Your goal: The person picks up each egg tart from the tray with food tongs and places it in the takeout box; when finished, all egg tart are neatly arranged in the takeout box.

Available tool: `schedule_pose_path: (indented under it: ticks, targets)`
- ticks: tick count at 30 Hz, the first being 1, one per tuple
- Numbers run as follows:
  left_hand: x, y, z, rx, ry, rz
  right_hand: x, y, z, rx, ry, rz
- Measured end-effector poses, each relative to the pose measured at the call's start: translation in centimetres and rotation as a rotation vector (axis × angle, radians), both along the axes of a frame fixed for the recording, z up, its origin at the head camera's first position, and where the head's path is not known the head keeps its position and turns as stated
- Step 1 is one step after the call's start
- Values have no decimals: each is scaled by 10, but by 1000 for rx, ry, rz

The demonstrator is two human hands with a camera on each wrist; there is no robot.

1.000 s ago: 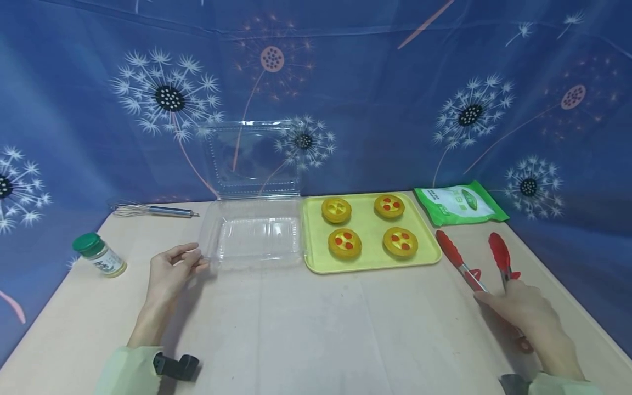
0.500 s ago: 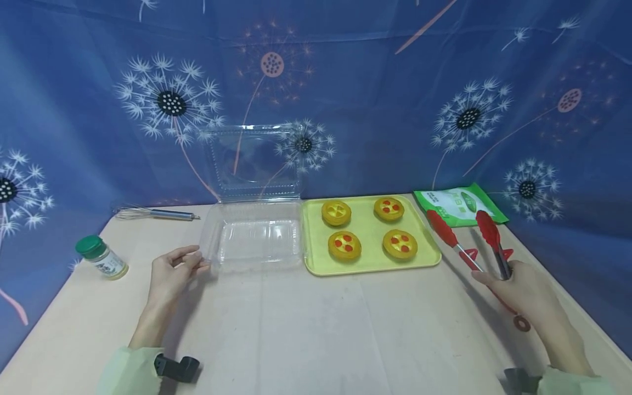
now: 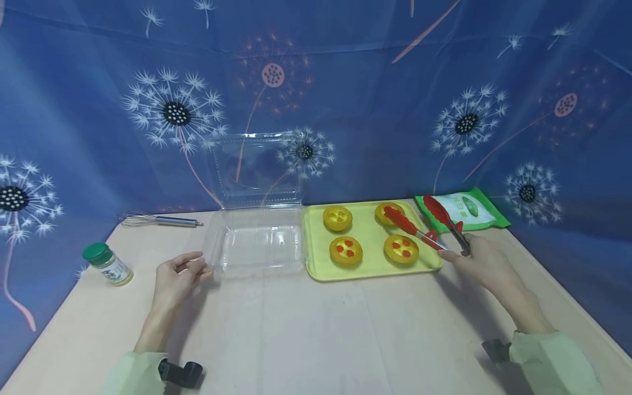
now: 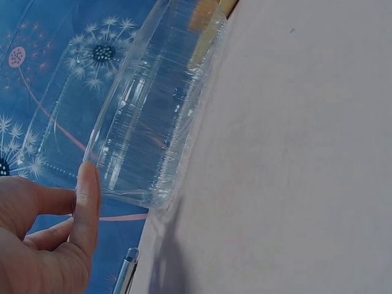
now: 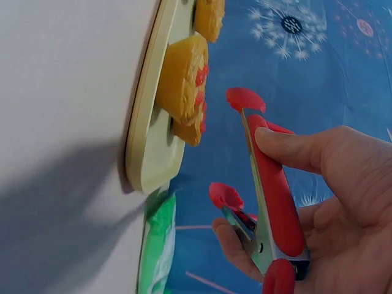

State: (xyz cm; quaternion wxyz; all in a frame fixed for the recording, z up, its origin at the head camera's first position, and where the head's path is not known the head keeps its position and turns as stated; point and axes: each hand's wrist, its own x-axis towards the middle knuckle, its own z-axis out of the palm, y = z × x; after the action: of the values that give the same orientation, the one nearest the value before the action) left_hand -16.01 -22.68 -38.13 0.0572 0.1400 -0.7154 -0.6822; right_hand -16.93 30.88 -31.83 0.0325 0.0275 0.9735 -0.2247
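My left hand pinches the left front edge of a clear plastic clamshell container; its lid stands raised behind. In the left wrist view the thumb and a finger meet at the container's corner. My right hand holds metal tongs with red tips and red grips, their arms spread apart. The tongs hang above the right part of a yellow tray bearing several egg tarts. One tip partly covers the back right tart in the head view. Nothing is between the tips.
A green and white packet lies behind the tongs, right of the tray. On the left are a whisk and a green-capped seasoning jar. A blue dandelion-print cloth hangs behind the table.
My right hand has lifted the tongs off the table and carried them left and forward over the tray. The left hand has stayed at the container's edge. The head view has tilted up slightly.
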Motion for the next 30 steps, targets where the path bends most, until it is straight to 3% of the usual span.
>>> schedule_pose_path:
  ticks: [7, 16, 30]
  targets:
    - [0, -1, -2, 25, -5, -6, -21, -12, 2, 19, -12, 49]
    - [-1, 0, -1, 22, -12, 3, -41, -23, 3, 99, 41, 100]
    - [-2, -1, -1, 7, -11, 0, -51, -33, 10, 167, 59, 120]
